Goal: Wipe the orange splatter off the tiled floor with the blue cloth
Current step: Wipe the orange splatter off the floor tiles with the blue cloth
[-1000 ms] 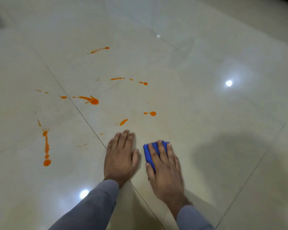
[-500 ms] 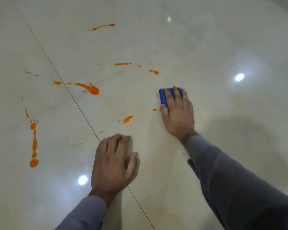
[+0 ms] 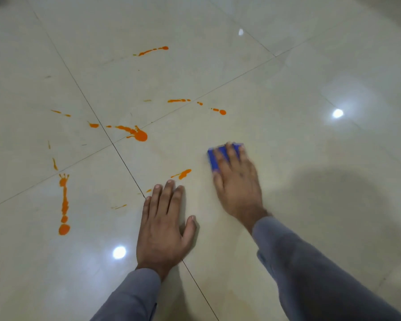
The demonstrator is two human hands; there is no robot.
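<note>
From the head camera, the right hand (image 3: 237, 184) lies flat over the blue cloth (image 3: 214, 158), its fingers (image 3: 220, 158) stretched out on top and pressing it to the tiled floor (image 3: 287, 93); they do not curl round it, and motion blur smears the cloth's far edge. The cloth sits on the tile right of the seam crossing. The left hand (image 3: 163, 228) is planted palm-down nearer the camera, fingers released and spread, holding nothing, apparently as a prop for the body.

The orange splatter (image 3: 140, 135) is mostly left of the cloth: a short streak (image 3: 183, 174) just to its near left, a big blot near the seam crossing, a chain of drops (image 3: 218, 110) farther off, a long drip line (image 3: 64, 202) at the far left and a thin streak (image 3: 153, 50) at the far end. The step looks like wiping in its early part, since most marks remain. Next, I judge, the cloth should slide left onto the near streak, under firm pressure, then work outward.
</note>
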